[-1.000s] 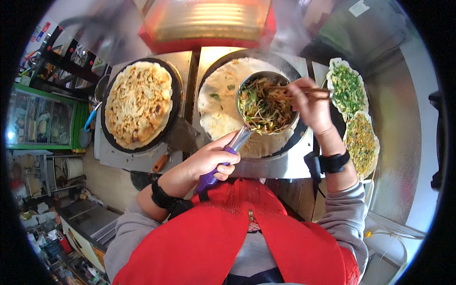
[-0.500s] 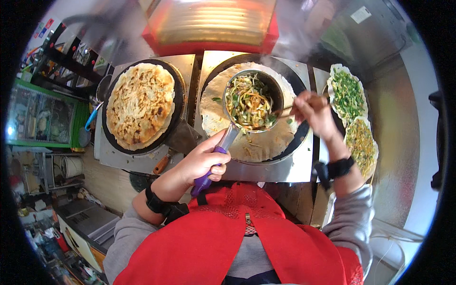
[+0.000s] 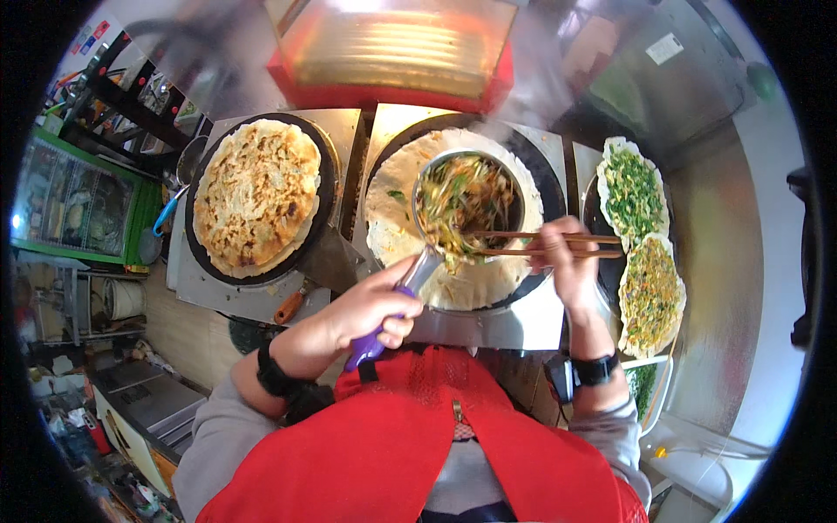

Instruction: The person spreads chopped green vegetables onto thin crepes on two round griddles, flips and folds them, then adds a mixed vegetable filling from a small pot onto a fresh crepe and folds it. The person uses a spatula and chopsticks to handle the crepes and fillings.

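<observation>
My left hand [image 3: 382,315] is closed round the purple handle [image 3: 366,350] of a round metal pan [image 3: 520,202]. The pan is tilted above a thin pale flatbread [image 3: 391,231] on the middle griddle [image 3: 551,179]. Shredded vegetables with green leaves [image 3: 462,196] fill the pan, blurred by motion, some at its near rim. From the right, my right hand [image 3: 565,266] grips a pair of wooden chopsticks [image 3: 602,254], their tips in the vegetables at the pan's near side. A few green bits lie on the flatbread.
On the left griddle lies a browned flatbread [image 3: 257,196], with a wooden-handled scraper [image 3: 330,260] beside it. Two topped flatbreads, one green [image 3: 632,187] and one yellowish [image 3: 652,296], lie at the right. A red-framed lit metal box [image 3: 392,57] stands behind the griddles.
My right hand has moved down and nearer, and the chopsticks now lie almost level across the pan's near side. The vegetables have shifted toward the near rim. My left hand keeps the handle.
</observation>
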Tool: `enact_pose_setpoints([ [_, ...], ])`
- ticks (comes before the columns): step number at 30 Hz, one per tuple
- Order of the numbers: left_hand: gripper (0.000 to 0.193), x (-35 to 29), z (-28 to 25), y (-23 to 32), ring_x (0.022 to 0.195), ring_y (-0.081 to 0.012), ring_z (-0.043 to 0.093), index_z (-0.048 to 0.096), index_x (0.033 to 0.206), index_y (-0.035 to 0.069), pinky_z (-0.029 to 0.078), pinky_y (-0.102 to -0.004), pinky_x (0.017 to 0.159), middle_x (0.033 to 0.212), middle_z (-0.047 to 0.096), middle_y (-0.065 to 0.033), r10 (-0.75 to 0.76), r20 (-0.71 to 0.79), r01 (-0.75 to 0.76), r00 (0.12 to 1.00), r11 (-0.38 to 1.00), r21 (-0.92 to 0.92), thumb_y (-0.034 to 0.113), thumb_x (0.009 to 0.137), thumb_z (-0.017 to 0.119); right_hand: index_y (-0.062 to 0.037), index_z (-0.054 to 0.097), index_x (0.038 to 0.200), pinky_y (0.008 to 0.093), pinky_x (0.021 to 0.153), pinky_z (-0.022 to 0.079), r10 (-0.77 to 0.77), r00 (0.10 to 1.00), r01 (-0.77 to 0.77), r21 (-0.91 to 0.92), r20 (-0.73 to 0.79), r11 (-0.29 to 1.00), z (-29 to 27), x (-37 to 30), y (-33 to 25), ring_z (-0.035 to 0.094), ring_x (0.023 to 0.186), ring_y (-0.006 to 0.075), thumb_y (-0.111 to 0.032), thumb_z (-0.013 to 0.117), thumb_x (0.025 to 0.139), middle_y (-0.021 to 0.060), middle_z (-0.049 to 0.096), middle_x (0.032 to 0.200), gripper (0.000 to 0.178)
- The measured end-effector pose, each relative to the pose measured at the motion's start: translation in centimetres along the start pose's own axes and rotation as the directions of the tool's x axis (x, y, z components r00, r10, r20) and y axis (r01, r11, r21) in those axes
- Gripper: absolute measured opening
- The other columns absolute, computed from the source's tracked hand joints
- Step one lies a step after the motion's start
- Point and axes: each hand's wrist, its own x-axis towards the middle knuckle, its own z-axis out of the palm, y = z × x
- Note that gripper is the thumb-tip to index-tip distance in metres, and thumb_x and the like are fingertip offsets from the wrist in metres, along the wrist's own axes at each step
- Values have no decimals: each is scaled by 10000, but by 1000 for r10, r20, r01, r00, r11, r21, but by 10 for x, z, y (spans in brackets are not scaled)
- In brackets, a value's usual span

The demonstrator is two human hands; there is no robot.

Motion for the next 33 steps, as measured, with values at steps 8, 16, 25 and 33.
enact_pose_setpoints([
  [8,759,0,-13,-9,479,-38,354,149,1508,276,292,-190,425,702,403,30,38,51,-33,998,996,-80,-16,889,476,-14,632,855,262,483,464,-151,986,168,-358,75,918,-3,22,-29,578,564,99,-133,609,923,65,619,687,139],
  [16,720,12,-11,-21,510,-44,349,217,1495,274,316,-207,457,700,397,39,93,88,-82,992,989,-121,-24,893,474,4,619,894,392,634,534,-284,560,711,-275,778,648,37,71,-76,641,656,319,-103,604,884,186,634,734,108],
  [25,694,-10,-33,-6,495,-47,349,260,1472,245,301,-213,440,686,390,35,171,-6,-169,985,974,-150,-24,873,485,0,598,796,249,433,455,-46,961,131,-303,273,944,-37,90,-23,566,478,103,-148,581,940,64,622,635,206],
  [33,671,12,-11,-11,500,-55,354,276,1450,266,314,-217,450,679,371,32,248,60,-232,967,951,-204,-37,879,457,-34,528,878,235,498,483,356,923,-212,580,-145,786,-9,1,37,586,576,158,-147,527,967,114,626,752,144],
])
